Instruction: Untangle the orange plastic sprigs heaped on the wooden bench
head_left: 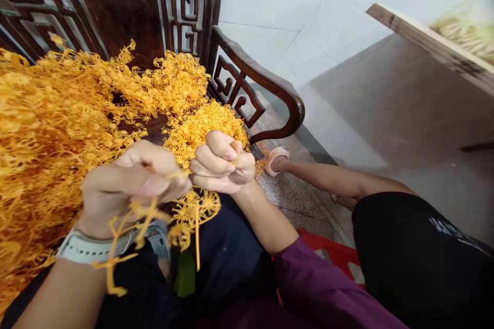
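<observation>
My left hand (135,177), with a pale watch strap at the wrist, is closed in a pinch on an orange plastic flower sprig (116,252). Branched, slightly blurred ends of the sprig dangle below the fingers. Right beside it, my right hand (224,162) is curled into a fist, thumb against the fingers; what it grips is hidden. A thin orange strand shows between the two hands. Spiky, wheel-like orange pieces (196,211) hang just below them over my dark-clothed lap, and which hand holds these I cannot tell.
A large heap of orange plastic sprigs (50,128) covers the dark carved wooden bench (119,5). Its curved armrest (270,82) rises beyond my right hand. Another person's leg (328,177) and pink slipper (277,160) are at right. A wooden board edge (428,41) juts in above.
</observation>
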Motion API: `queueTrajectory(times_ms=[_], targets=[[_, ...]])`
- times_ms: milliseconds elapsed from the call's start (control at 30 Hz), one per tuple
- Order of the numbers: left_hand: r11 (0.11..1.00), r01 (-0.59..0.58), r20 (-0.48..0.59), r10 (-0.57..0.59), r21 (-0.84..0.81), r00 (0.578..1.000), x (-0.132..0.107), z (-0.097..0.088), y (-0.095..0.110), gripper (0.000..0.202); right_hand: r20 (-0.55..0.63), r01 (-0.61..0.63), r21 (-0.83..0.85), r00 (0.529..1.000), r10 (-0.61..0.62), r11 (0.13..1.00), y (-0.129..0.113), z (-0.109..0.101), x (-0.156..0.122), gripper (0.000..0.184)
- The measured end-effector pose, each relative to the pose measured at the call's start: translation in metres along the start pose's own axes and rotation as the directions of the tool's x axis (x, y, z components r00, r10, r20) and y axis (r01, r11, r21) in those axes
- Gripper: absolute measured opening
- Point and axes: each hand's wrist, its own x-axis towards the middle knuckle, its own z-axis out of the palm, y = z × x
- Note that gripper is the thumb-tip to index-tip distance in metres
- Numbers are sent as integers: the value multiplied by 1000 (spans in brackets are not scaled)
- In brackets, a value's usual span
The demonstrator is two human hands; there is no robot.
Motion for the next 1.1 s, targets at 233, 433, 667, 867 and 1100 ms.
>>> queueTrajectory(times_ms=[233,433,667,867,1100], targets=[[983,-134,-432,67,-127,899,25,-5,-3,27,-749,-20,-264,634,-192,964,-20,-39,1,15],[990,-142,-539,119,-1,834,18,-11,6,29,-760,-268,-593,498,-417,760,-32,-69,-6,30],[987,-159,-565,141,18,813,19,-24,-2,26,-550,-247,-806,650,-524,539,-20,-52,-3,23],[944,-327,-681,209,-48,702,19,-22,-8,17,-493,-243,-600,863,-113,762,-3,-18,-14,44],[879,-451,-687,233,-153,688,22,-2,-9,26,-472,-318,-660,880,-48,681,25,6,-5,63]])
